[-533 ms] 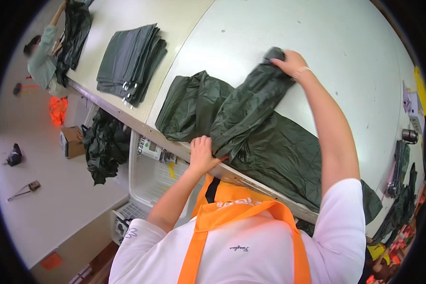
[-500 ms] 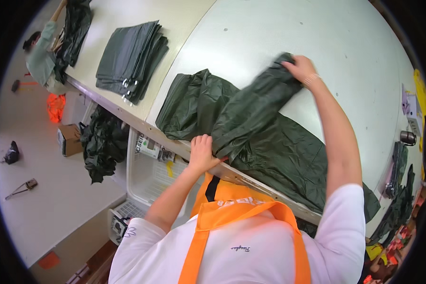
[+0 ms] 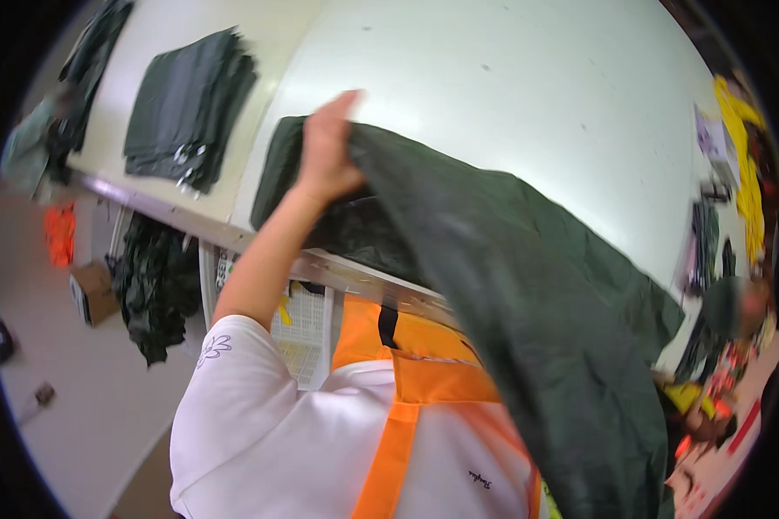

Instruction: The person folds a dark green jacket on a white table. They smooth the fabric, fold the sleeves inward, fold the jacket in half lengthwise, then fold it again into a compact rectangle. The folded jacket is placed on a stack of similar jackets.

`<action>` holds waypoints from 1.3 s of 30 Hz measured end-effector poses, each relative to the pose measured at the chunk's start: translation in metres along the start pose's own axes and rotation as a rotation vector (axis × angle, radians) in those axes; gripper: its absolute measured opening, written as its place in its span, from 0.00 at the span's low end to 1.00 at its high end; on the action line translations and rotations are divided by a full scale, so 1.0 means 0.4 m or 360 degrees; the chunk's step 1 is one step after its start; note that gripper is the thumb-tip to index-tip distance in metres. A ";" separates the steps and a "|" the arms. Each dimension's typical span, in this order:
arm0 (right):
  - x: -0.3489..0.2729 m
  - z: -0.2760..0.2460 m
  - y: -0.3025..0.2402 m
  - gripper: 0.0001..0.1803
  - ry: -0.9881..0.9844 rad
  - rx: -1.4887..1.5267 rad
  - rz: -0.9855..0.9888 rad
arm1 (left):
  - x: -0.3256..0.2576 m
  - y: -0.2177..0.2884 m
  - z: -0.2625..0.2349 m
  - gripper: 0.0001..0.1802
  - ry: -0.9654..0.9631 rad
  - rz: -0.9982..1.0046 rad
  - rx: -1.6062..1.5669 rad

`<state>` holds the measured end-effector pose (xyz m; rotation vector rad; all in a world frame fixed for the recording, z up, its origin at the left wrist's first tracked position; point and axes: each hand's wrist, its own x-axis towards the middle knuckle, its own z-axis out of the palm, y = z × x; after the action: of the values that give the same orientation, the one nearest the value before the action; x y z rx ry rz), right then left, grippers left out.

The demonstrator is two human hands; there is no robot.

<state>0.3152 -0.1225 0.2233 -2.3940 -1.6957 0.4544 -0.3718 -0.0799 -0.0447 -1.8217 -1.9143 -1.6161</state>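
A dark green garment of thin, shiny sheet-like fabric [image 3: 528, 251] stretches over the table edge and down across my right side, its lower part raised in front of me. My left hand [image 3: 325, 151] lies at the garment's upper left end, fingers stretched away from me and slightly blurred, the thumb apart beside the fabric edge. A folded part [image 3: 277, 164] of the same dark green fabric lies under and left of that hand. My right hand and forearm are hidden behind the raised fabric.
A stack of folded dark green pieces [image 3: 186, 108] lies on the table [image 3: 441, 104] at the far left. Below the table edge are a white crate [image 3: 307, 333], hanging dark fabric [image 3: 156, 277] and a cardboard box [image 3: 93, 292]. People [image 3: 30, 151] are at the far left and right.
My left hand has moved from the table edge up to the fabric's far left end. The garment has been opened out and pulled right toward me. My right hand has gone out of sight.
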 end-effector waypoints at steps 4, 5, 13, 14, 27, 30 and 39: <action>-0.158 -0.083 0.101 0.31 0.0018 -0.0041 0.0295 | -0.074 -0.201 -0.040 0.39 -0.0387 -0.0479 -0.0067; -0.176 -0.107 0.116 0.31 0.0016 -0.0045 0.0332 | -0.071 -0.206 -0.041 0.39 -0.0459 -0.0433 0.0028; 0.212 -0.066 0.203 0.36 -0.0227 -0.0035 0.0237 | -0.028 -0.149 -0.079 0.09 -0.0922 -0.0244 0.0298; 0.329 -0.004 0.205 0.37 -0.0267 -0.0053 0.0200 | -0.022 -0.183 -0.065 0.10 -0.1024 -0.0398 0.0460; 0.362 0.561 0.002 0.25 0.0184 -0.0709 -0.1361 | -0.208 0.372 0.321 0.60 -0.0957 -0.0552 0.1185; 0.430 0.654 0.057 0.33 0.0034 -0.0723 -0.1367 | -0.261 0.312 0.338 0.64 -0.1053 -0.0602 0.1211; 0.578 0.717 0.098 0.26 -0.0339 0.0594 -0.1250 | -0.192 0.284 0.394 0.64 -0.1248 -0.0623 0.1476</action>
<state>0.3223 0.0717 -0.0920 -1.3174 -2.2085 0.8016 -0.1707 -0.0550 -0.0954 -1.7545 -2.7173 0.1938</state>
